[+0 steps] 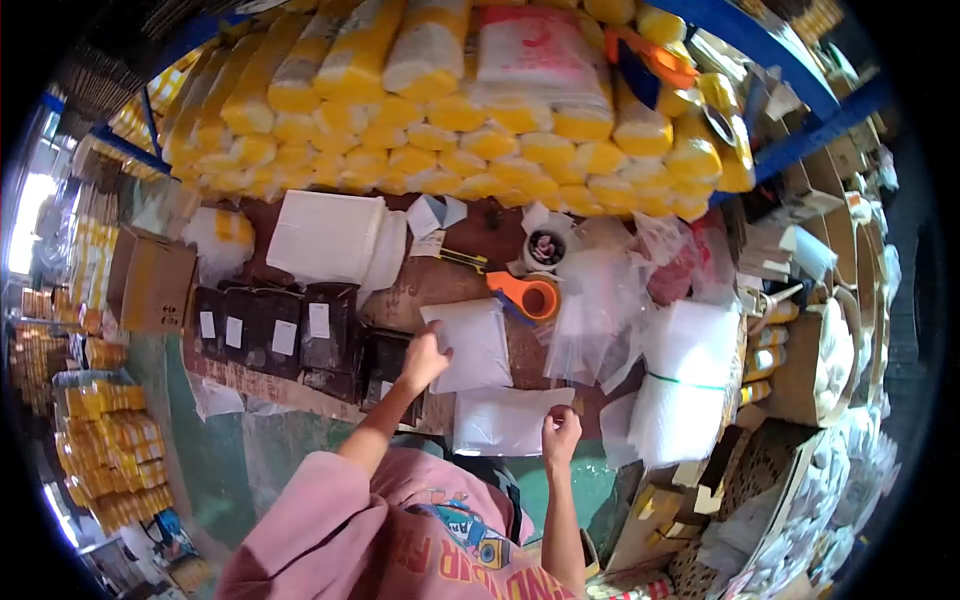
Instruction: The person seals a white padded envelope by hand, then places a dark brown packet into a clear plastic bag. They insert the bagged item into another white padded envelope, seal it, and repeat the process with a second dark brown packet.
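Observation:
My left hand (427, 360) is at the left edge of a flat white packet (470, 345) on the table, its fingers curled; whether they grip that edge is hidden. Closer to my body, a second white flat bag (505, 420) lies at the table's front edge. My right hand (561, 436) is closed at this bag's right end, the fingers pinched on its corner. Just left of my left hand lie dark packets (330, 335) with white labels. An orange tape dispenser (523, 295) rests behind the white packet.
Yellow-and-white wrapped bundles (440, 140) are stacked along the back. White foam-like sheets (325, 235) lie at back left. A strapped stack of white bags (685, 380) and clear plastic bags (590, 310) cover the right. A cardboard box (152, 278) stands left, a small pot (543, 248) behind.

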A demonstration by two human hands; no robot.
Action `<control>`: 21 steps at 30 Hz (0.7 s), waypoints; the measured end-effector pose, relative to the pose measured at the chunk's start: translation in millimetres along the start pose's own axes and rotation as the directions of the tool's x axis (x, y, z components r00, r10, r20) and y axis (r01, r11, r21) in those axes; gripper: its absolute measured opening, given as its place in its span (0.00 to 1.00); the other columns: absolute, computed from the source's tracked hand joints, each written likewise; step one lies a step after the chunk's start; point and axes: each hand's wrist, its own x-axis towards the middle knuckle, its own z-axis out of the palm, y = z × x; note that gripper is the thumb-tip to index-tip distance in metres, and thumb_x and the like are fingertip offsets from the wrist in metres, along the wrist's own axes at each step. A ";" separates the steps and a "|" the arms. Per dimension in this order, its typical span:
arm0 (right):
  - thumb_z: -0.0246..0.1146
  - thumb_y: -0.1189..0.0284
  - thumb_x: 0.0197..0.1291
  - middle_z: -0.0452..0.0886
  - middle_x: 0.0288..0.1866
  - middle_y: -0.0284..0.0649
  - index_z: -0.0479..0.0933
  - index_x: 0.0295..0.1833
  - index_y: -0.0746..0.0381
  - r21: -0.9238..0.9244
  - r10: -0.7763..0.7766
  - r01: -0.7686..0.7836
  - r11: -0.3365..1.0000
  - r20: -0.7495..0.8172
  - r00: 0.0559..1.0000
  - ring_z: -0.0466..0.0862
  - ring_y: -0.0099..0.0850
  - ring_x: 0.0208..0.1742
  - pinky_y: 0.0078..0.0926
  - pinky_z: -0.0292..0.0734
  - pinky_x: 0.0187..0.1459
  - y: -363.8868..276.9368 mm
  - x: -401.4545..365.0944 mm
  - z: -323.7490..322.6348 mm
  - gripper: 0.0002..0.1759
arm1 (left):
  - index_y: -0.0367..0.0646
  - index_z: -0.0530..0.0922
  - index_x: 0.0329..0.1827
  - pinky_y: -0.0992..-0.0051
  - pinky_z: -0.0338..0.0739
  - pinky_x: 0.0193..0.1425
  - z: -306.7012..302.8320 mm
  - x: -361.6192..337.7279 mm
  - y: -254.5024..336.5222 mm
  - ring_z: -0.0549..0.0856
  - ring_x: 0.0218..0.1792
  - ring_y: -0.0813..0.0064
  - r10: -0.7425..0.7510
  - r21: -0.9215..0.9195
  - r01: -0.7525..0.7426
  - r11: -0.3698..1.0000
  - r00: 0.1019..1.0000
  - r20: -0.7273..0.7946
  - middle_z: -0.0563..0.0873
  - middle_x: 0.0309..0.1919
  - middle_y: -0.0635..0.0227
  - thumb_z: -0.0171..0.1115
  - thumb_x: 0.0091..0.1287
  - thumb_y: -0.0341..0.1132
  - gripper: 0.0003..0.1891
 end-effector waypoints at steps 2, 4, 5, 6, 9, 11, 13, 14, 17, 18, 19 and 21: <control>0.63 0.79 0.56 0.82 0.33 0.47 0.77 0.42 0.66 0.085 0.009 -0.016 0.996 0.077 0.997 0.84 0.44 0.35 0.37 0.79 0.39 -12.5 17.0 11.9 0.07 | 0.40 0.69 0.67 0.55 0.76 0.60 16.6 29.2 -19.2 0.79 0.56 0.42 0.140 0.099 -0.136 0.986 0.990 -0.034 0.80 0.54 0.44 0.71 0.55 0.37 0.35; 0.63 0.79 0.57 0.84 0.31 0.46 0.77 0.40 0.67 0.136 0.061 -0.082 0.987 0.157 0.986 0.86 0.41 0.34 0.35 0.81 0.38 -42.8 34.0 22.1 0.06 | 0.41 0.67 0.69 0.55 0.74 0.62 11.9 59.1 -15.0 0.77 0.59 0.41 0.075 0.102 -0.072 0.992 0.997 -0.025 0.76 0.59 0.42 0.70 0.54 0.36 0.37; 0.63 0.79 0.57 0.84 0.30 0.46 0.77 0.41 0.68 0.078 0.027 -0.041 0.996 0.168 0.985 0.86 0.41 0.34 0.35 0.81 0.38 -47.0 38.8 33.1 0.06 | 0.42 0.66 0.69 0.55 0.74 0.64 3.6 74.0 -8.5 0.76 0.61 0.41 0.088 0.108 -0.082 0.991 0.994 -0.057 0.74 0.62 0.42 0.70 0.53 0.35 0.38; 0.63 0.78 0.57 0.83 0.29 0.47 0.77 0.41 0.68 0.019 -0.004 0.001 1.000 0.178 0.984 0.86 0.41 0.34 0.34 0.81 0.39 -47.9 44.0 46.4 0.07 | 0.42 0.65 0.70 0.55 0.73 0.65 -6.6 89.3 -1.9 0.75 0.62 0.41 0.104 0.114 -0.094 0.989 0.991 -0.087 0.72 0.64 0.41 0.71 0.52 0.33 0.39; 0.64 0.79 0.55 0.81 0.44 0.55 0.76 0.50 0.68 -0.048 -0.032 0.044 0.998 0.229 0.973 0.84 0.48 0.44 0.39 0.80 0.45 -40.6 57.1 76.3 0.15 | 0.43 0.64 0.71 0.54 0.70 0.69 -45.5 123.6 14.1 0.69 0.67 0.41 0.213 0.149 -0.194 0.970 0.969 -0.124 0.64 0.70 0.43 0.71 0.48 0.28 0.43; 0.63 0.79 0.54 0.78 0.55 0.59 0.73 0.58 0.67 -0.176 -0.152 0.178 0.968 0.152 0.977 0.81 0.52 0.53 0.43 0.78 0.51 -70.0 73.3 82.0 0.23 | 0.49 0.62 0.74 0.51 0.67 0.71 -56.2 157.1 8.7 0.65 0.70 0.40 0.330 0.290 -0.269 0.918 0.925 -0.186 0.59 0.73 0.46 0.74 0.44 0.27 0.48; 0.64 0.79 0.52 0.72 0.63 0.59 0.69 0.64 0.65 -0.150 -0.300 0.313 0.938 0.103 0.948 0.75 0.56 0.60 0.45 0.75 0.57 -102.5 95.6 76.7 0.30 | 0.56 0.59 0.76 0.48 0.64 0.72 -68.1 181.3 8.6 0.60 0.73 0.40 0.395 0.425 -0.299 0.854 0.905 -0.156 0.54 0.76 0.49 0.76 0.43 0.27 0.53; 0.64 0.78 0.52 0.69 0.67 0.59 0.67 0.67 0.64 -0.141 -0.371 0.379 0.915 0.075 0.925 0.73 0.58 0.64 0.47 0.73 0.60 -115.6 107.6 75.1 0.34 | 0.60 0.57 0.78 0.46 0.63 0.73 -79.2 186.7 16.0 0.57 0.74 0.40 0.397 0.486 -0.303 0.820 0.912 -0.102 0.50 0.77 0.50 0.78 0.43 0.29 0.55; 0.66 0.75 0.52 0.67 0.69 0.58 0.63 0.72 0.62 -0.053 -0.396 0.407 0.912 0.145 0.907 0.69 0.59 0.68 0.45 0.71 0.65 -134.9 145.0 78.7 0.39 | 0.67 0.55 0.79 0.42 0.62 0.72 -88.4 219.6 12.6 0.57 0.75 0.41 0.374 0.511 -0.341 0.789 0.927 0.041 0.45 0.79 0.52 0.82 0.35 0.31 0.63; 0.67 0.73 0.54 0.59 0.75 0.58 0.60 0.75 0.58 -0.125 -0.215 0.250 0.960 0.241 0.946 0.66 0.58 0.72 0.46 0.71 0.65 -141.6 154.7 85.3 0.41 | 0.67 0.54 0.79 0.43 0.63 0.72 -93.8 227.0 15.8 0.57 0.75 0.41 0.315 0.465 -0.327 0.823 0.943 0.105 0.43 0.79 0.52 0.84 0.36 0.33 0.64; 0.67 0.72 0.54 0.61 0.74 0.59 0.60 0.75 0.58 -0.199 -0.177 0.229 0.953 0.248 0.952 0.68 0.58 0.70 0.46 0.72 0.64 -140.2 161.1 91.0 0.42 | 0.68 0.54 0.79 0.44 0.65 0.71 -97.1 233.4 14.9 0.57 0.75 0.40 0.254 0.419 -0.304 0.856 0.952 0.172 0.41 0.79 0.52 0.85 0.36 0.34 0.64; 0.67 0.70 0.54 0.64 0.72 0.59 0.60 0.75 0.57 -0.340 -0.109 0.194 0.920 0.254 0.961 0.72 0.57 0.66 0.47 0.75 0.61 -135.6 175.6 104.2 0.42 | 0.61 0.62 0.75 0.54 0.72 0.67 -88.3 256.6 -11.2 0.67 0.69 0.43 0.370 0.222 -0.393 0.892 0.919 0.138 0.54 0.74 0.51 0.84 0.37 0.32 0.57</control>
